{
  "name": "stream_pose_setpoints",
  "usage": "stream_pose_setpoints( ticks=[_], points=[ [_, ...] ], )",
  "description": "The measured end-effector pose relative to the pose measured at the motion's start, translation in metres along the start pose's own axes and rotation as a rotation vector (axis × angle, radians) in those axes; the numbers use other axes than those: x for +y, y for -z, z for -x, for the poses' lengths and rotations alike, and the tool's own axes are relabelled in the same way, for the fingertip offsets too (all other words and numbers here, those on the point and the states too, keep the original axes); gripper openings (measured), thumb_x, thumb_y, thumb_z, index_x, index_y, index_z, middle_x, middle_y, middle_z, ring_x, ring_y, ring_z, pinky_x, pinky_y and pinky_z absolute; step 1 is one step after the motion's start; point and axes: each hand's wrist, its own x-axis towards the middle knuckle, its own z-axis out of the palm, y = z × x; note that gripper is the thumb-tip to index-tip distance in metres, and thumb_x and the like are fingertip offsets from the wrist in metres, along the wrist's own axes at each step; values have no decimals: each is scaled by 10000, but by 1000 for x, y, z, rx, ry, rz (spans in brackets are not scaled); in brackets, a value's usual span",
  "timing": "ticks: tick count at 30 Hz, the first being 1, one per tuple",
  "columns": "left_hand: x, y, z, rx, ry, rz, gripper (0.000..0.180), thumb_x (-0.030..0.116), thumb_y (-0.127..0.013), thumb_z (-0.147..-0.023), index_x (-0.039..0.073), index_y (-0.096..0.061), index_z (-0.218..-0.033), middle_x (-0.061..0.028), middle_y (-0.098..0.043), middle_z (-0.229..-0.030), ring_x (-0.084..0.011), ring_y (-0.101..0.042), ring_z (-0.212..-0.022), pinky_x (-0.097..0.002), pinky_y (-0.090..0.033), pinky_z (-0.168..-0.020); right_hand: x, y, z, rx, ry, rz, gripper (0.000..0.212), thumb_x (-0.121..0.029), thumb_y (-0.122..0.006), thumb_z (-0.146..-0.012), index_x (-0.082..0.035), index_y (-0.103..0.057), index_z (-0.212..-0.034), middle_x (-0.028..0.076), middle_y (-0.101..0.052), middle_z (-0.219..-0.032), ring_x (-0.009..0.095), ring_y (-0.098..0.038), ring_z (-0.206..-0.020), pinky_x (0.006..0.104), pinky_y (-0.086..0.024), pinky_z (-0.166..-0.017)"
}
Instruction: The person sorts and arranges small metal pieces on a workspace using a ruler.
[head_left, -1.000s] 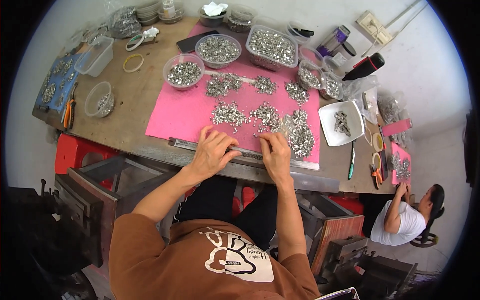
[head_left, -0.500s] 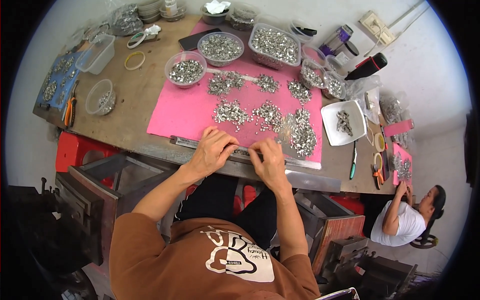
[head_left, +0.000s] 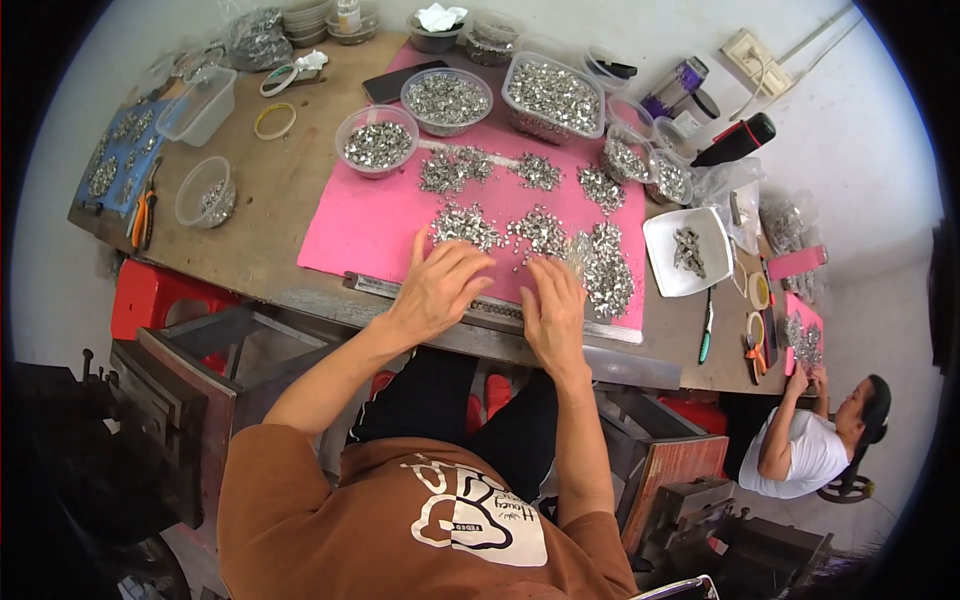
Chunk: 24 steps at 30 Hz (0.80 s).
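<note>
Over the front of the pink mat (head_left: pixel 345 215) both my hands are open, fingers apart. My left hand (head_left: pixel 437 288) reaches toward a loose pile of small silvery metal pieces (head_left: pixel 465 226). My right hand (head_left: pixel 556 305) is at the near side of another pile of metal pieces (head_left: pixel 540 230), its thumb away from its fingers. No held piece can be made out in either hand. Between and under my hands a long narrow metal strip tool (head_left: pixel 497 307) lies along the table's front edge, with a dark row along part of it. My left hand partly covers it.
Tubs of metal pieces (head_left: pixel 447 98) stand at the back of the mat. A white tray (head_left: pixel 655 245) and a green-handled brush (head_left: pixel 707 330) are on the right. Orange-handled pliers (head_left: pixel 143 215) lie left. A co-worker (head_left: pixel 805 440) sits at the far right.
Both hands have left the metal strip and moved forward toward the piles. Their fingers have gone from pinching at the strip to spread.
</note>
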Motion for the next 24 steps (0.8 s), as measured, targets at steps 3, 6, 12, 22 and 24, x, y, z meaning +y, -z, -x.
stream_pose_setpoints(
  ticks=[3, 6, 12, 22, 24],
  points=[
    [-8, -17, -22, -75, -50, -169, 385, 297, -587, -1002, 53, -629, -1297, -124, -612, -1330, -356, -478, -1334, -685, -218, -1121, 8, -5, -1, -151, -66, 98, 406, -94, -622, -937, 29, -562, -1319, 197, -541, -1422, 400, -450, -1365, 533, -351, -1107],
    [-16, -31, -33, -348, -23, -152, 515, 389, -460, -1052, 59, -536, -1440, -86, -486, -1530, -477, -235, -1486, -767, -88, -1137, 5, -8, 3, -225, -25, 97, 343, -101, -615, -945, 21, -605, -1265, 193, -567, -1404, 386, -463, -1366, 561, -335, -1127],
    [-5, 5, -15, -523, -38, -94, 410, 344, -528, -1032, 101, -645, -1341, -31, -573, -1458, -461, -241, -1491, -811, -43, -1104, 9, 19, 10, -208, -19, -125, 205, -49, -643, -917, -6, -698, -1110, 159, -681, -1214, 353, -575, -1238, 477, -411, -1048],
    [-13, -21, -33, -104, 11, -79, 137, 194, -745, -866, 140, -720, -990, 13, -680, -939, -203, -558, -977, -587, -247, -1087, 19, -2, 2, -2, -96, -58, 117, -27, -675, -872, -36, -701, -986, 114, -617, -876, 311, -582, -868, 422, -441, -809],
    [-11, -23, -36, -156, 45, -79, 129, 206, -750, -857, 139, -717, -962, 6, -663, -931, -218, -559, -1002, -599, -245, -1090, 20, -4, -1, 3, -112, -60, 116, -38, -686, -867, -40, -702, -981, 113, -606, -866, 310, -580, -865, 425, -436, -801]
  ],
)
